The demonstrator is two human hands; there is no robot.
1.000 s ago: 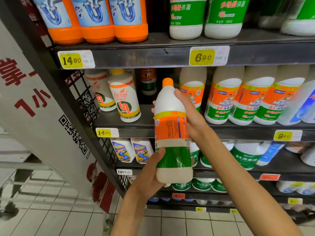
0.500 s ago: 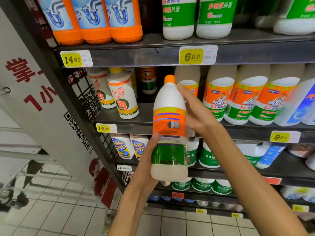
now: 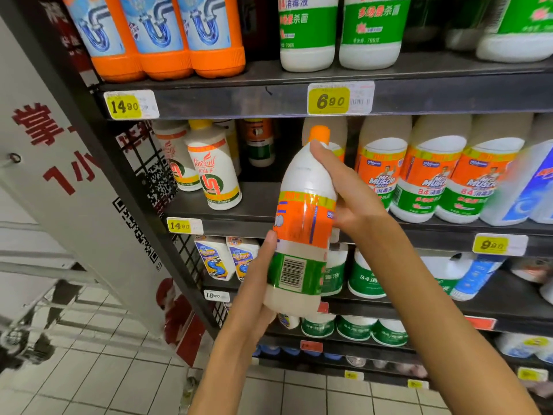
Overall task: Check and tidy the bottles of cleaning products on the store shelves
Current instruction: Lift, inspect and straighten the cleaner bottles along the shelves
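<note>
Bottle (image 3: pixel 302 223) now turned barcode-forward, tilted, between left hand (image 3: pixel 257 283) fingers curled under base and right hand (image 3: pixel 344 199) fingers wrapping shoulder.

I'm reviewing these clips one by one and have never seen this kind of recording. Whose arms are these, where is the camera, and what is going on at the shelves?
There is no machine here. A person wears a wide-angle camera on the head, looking forward and down, so the two bare arms reaching in from below are their own. The left hand grips the lower part of a white bottle with an orange cap and an orange and green label; the right hand grips its shoulder. The bottle is held tilted in front of the shelf, its barcode facing the camera. Behind it stand matching bottles in a row on the middle shelf, orange drain cleaner bottles on the shelf above, and yellow price tags along the shelf edges.
</note>
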